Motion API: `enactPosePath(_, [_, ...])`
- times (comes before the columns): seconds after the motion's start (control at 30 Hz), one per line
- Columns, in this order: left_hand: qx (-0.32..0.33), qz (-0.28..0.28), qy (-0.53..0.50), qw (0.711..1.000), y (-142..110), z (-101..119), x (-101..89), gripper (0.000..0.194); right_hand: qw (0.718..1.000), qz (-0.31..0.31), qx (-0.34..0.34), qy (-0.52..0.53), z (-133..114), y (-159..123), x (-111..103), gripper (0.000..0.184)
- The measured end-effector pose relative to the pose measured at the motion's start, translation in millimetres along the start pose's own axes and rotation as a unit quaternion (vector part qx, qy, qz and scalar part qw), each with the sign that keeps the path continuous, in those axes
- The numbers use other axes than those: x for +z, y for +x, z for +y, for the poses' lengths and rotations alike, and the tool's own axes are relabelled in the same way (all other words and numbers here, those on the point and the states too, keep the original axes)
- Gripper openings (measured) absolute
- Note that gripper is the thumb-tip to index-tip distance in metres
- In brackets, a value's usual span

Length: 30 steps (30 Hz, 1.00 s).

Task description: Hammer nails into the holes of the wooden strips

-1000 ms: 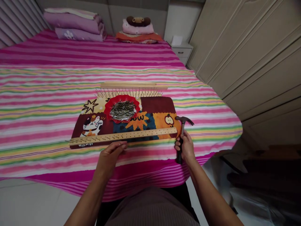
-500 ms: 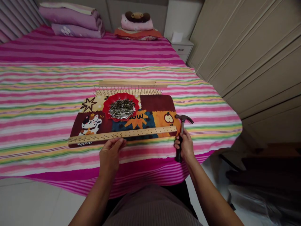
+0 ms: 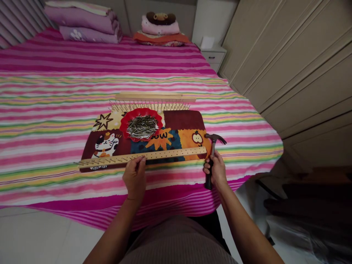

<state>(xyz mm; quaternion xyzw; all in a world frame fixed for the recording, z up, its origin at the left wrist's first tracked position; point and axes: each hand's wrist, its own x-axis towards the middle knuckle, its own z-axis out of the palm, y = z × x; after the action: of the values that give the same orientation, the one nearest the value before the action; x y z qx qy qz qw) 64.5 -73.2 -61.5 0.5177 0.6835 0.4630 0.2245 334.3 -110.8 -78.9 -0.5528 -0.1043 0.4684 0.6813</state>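
My left hand point(image 3: 135, 176) is closed in a pinch at the near edge of a wooden strip point(image 3: 162, 154), around its middle. A nail, mostly hidden by the fingers, is between thumb and forefinger. Slanting nails stand in the strip's left half; small holes dot its right half. My right hand point(image 3: 217, 169) is wrapped round the black handle of a claw hammer point(image 3: 213, 141), its head up beside the strip's right end. Beyond the strip, a red scalloped bowl point(image 3: 124, 123) holds a heap of loose nails point(image 3: 144, 127). Strip and bowl rest on a patterned mat point(image 3: 184, 121) with a cat picture.
Behind the bowl lies another strip bristling with nails point(image 3: 165, 106), with bare wooden strips point(image 3: 148, 96) farther back. Everything lies on a striped bedspread point(image 3: 55, 128). Folded bedding point(image 3: 82, 22) is piled at the bed's head. A wardrobe point(image 3: 288, 73) stands along the right.
My left hand has moved up and slightly right, from in front of the strip onto its near edge, turning more upright. My right hand keeps the hammer in nearly the same place.
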Motion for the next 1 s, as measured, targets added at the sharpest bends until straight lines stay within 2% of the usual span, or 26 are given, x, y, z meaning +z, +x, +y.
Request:
enactPosePath(0.6, [-0.084,0.035,-0.126,0.988,-4,-3,11.3,0.03,1.0,0.003,-0.004,0.001,1,-1,0,0.038])
enactPosePath(1.0, [-0.075,0.054,-0.122,0.988,-6,-1,14.8,0.027,1.0,0.005,-0.007,0.002,1,-1,-1,0.037])
